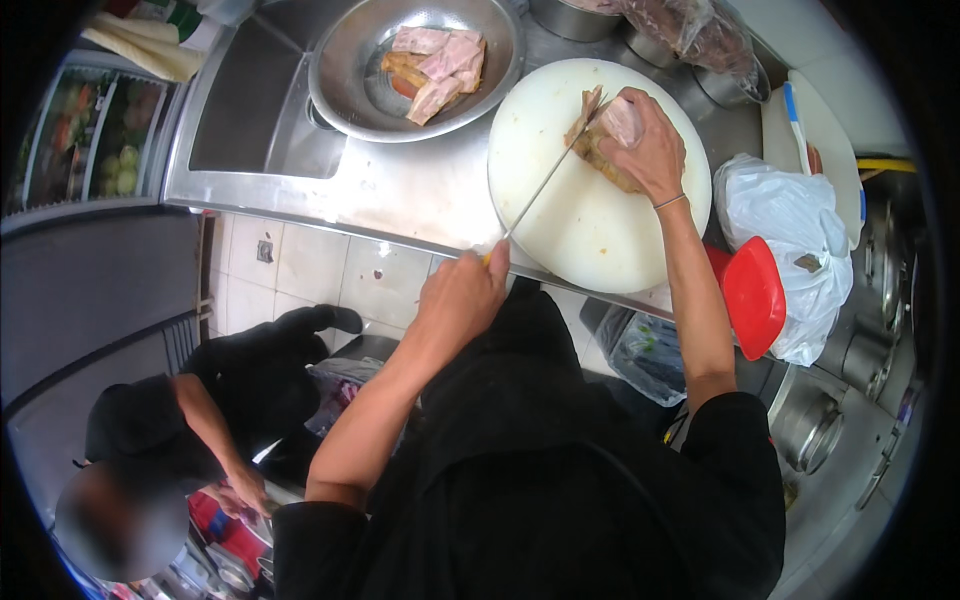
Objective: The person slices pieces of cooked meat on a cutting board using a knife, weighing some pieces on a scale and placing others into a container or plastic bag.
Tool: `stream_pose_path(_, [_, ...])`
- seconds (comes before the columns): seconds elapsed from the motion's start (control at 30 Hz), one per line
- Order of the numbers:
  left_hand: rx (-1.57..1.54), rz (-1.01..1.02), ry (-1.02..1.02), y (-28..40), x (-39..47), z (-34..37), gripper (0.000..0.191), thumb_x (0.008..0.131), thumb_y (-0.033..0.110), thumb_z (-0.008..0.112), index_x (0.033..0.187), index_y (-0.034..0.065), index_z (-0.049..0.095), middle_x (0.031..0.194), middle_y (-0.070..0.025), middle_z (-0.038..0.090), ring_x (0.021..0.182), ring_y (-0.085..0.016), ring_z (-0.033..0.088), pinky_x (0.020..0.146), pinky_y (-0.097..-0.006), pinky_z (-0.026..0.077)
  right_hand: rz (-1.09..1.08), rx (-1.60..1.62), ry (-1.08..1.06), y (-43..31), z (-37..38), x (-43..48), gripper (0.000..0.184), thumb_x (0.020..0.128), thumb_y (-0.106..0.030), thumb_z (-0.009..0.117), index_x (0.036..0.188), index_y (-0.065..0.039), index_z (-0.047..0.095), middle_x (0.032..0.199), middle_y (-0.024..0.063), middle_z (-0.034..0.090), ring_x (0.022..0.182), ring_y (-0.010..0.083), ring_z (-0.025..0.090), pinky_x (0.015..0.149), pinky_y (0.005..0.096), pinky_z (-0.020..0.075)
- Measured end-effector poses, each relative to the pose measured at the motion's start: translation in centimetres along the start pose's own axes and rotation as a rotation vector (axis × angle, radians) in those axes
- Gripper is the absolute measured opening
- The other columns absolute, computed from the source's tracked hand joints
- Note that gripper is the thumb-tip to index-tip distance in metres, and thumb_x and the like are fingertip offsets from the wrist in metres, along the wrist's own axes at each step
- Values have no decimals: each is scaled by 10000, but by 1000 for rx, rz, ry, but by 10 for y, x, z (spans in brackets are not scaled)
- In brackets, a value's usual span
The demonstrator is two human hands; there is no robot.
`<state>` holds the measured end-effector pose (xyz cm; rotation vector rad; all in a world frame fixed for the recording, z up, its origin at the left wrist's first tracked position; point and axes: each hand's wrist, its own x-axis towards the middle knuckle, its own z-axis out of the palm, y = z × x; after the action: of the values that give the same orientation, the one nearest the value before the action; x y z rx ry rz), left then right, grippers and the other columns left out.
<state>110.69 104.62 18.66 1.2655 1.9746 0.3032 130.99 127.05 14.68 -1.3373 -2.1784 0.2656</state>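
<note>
A long, thin-bladed knife (pixel 546 181) with a yellow handle is gripped in my left hand (pixel 465 289), at the front edge of the counter. Its blade slants up and right across a round white cutting board (pixel 600 247), its tip at a piece of cooked meat (pixel 606 161). My right hand (pixel 654 146) holds this browned meat down on the board; a pale pink chunk (pixel 622 122) shows between its thumb and fingers. A thin cut portion (pixel 585 120) stands off on the blade's left side. My right fingertips are partly hidden.
Left of the board, a steel bowl (pixel 352 112) holds several meat pieces (pixel 442 67) beside a sink (pixel 255 112). Steel pots (pixel 574 22), a white plastic bag (pixel 780 217) and a red plastic container (pixel 754 300) stand around the board's far and right sides. A co-worker (pixel 247 375) is at lower left.
</note>
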Motion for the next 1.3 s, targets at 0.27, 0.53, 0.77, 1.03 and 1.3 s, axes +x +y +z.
stream_pose_path(0.27, [4,21,-26,13,44,22,640,1045,428,399,808,-108,657,857,-400,627,879,-579,609,853,-577,496,18,-13,-8,-5,-1,2,588,642,-315,751,1182,-140,600,1117,114,671,994,359,652,846,457,525])
stream_pose_path(0.53, [71,28,-74,-15,-1,23,535,1048,370,397,969,-90,659,825,-375,637,840,-578,615,824,-582,497,35,-23,-49,-2,-1,-2,609,655,-273,745,1227,-143,584,1179,94,655,1075,328,636,898,421,513])
stream_pose_path(0.77, [126,49,-76,-26,11,38,417,1056,294,352,1171,-9,615,811,-354,637,859,-553,619,790,-615,484,-36,21,-12,0,-2,-1,581,664,-313,741,1198,-148,585,1110,128,668,1017,361,643,845,461,518])
stream_pose_path(1.03, [79,15,-92,-5,-5,21,450,1057,287,335,1166,-72,583,809,-349,644,763,-547,635,695,-595,519,-11,-17,-32,-3,0,-1,572,685,-325,734,1209,-154,577,1142,130,666,1035,369,640,865,468,514])
stream_pose_path(1.3, [100,-151,-36,-25,-75,1,651,1044,447,347,927,-101,677,941,-376,649,999,-534,615,923,-553,480,-40,-99,-3,-12,-7,-17,609,660,-255,757,1225,-129,567,1166,105,644,1061,347,603,877,465,480])
